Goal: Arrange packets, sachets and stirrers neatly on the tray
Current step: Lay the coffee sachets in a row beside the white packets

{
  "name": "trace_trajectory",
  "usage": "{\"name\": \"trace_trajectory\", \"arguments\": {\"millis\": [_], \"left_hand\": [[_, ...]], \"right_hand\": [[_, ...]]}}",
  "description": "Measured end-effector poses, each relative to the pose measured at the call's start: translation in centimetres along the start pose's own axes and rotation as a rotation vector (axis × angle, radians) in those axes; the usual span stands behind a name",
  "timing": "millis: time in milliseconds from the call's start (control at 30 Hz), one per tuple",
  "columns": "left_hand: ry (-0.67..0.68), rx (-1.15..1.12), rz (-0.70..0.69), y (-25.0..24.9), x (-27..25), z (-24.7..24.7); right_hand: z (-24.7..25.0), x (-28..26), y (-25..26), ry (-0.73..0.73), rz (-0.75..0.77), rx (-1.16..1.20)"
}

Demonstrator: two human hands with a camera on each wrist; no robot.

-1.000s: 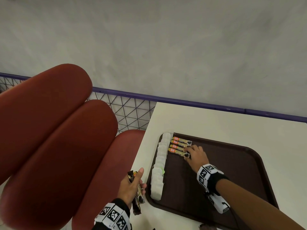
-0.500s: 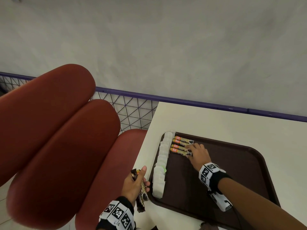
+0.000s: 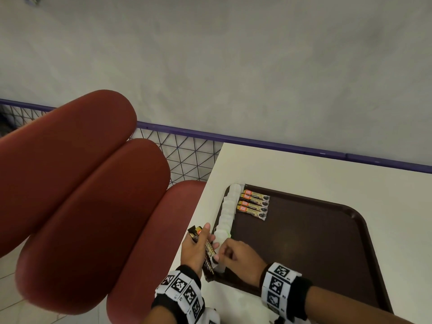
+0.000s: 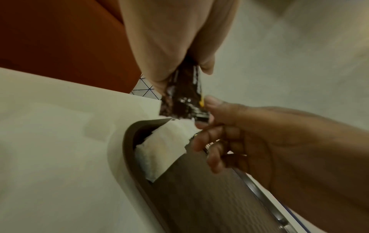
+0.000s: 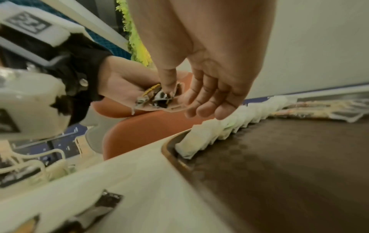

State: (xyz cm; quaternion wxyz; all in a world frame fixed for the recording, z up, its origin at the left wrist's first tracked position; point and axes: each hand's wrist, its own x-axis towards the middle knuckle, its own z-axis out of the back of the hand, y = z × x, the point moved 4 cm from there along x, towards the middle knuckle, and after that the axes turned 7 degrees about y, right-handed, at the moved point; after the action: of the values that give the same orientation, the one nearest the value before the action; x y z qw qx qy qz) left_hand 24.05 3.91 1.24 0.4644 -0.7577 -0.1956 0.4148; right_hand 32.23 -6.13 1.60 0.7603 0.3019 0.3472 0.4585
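Observation:
A brown tray (image 3: 327,242) lies on the cream table (image 3: 304,174). White sachets (image 3: 226,213) run in a row along its left rim. Beside their far end, several orange-and-black stick packets (image 3: 253,204) lie side by side. My left hand (image 3: 197,247) is at the table's left edge and grips a bundle of dark stick packets (image 3: 208,250). My right hand (image 3: 230,253) has reached over the near sachets to that bundle. In the left wrist view its thumb and fingers (image 4: 211,110) pinch the end of the bundle (image 4: 183,97). In the right wrist view the thumb (image 5: 167,82) presses on it (image 5: 157,96).
A red cushioned seat (image 3: 77,183) fills the left, close against the table's edge. A purple rail (image 3: 292,148) and wire mesh (image 3: 187,157) run behind, below a grey wall. A loose dark packet (image 5: 103,203) lies on the table near the front edge.
My right hand has left the row of stick packets on the tray and come back to the left hand, where it now pinches the held bundle. The left hand kept its grip.

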Motion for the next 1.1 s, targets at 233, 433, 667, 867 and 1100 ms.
{"name": "trace_trajectory", "arguments": {"millis": [233, 433, 667, 867, 1100], "left_hand": [[0.005, 0.011, -0.041, -0.2, -0.7, 0.0], [0.024, -0.056, -0.041, 0.1, -0.8, 0.1], [-0.002, -0.074, -0.023, 0.1, -0.8, 0.6], [-0.011, -0.073, -0.033, -0.1, -0.6, 1.6], [-0.002, -0.074, -0.033, 0.0, -0.5, 2.5]], "right_hand": [[-0.1, -0.1, -0.8, 0.028, -0.082, 0.321], [4.0, -0.5, -2.3, -0.089, -0.083, 0.448], [8.6, 0.3, -7.0, -0.259, -0.229, 0.342], [10.4, 1.5, -10.5, -0.293, -0.413, 0.196], [10.4, 2.8, -10.6, -0.297, -0.519, 0.145]]}}
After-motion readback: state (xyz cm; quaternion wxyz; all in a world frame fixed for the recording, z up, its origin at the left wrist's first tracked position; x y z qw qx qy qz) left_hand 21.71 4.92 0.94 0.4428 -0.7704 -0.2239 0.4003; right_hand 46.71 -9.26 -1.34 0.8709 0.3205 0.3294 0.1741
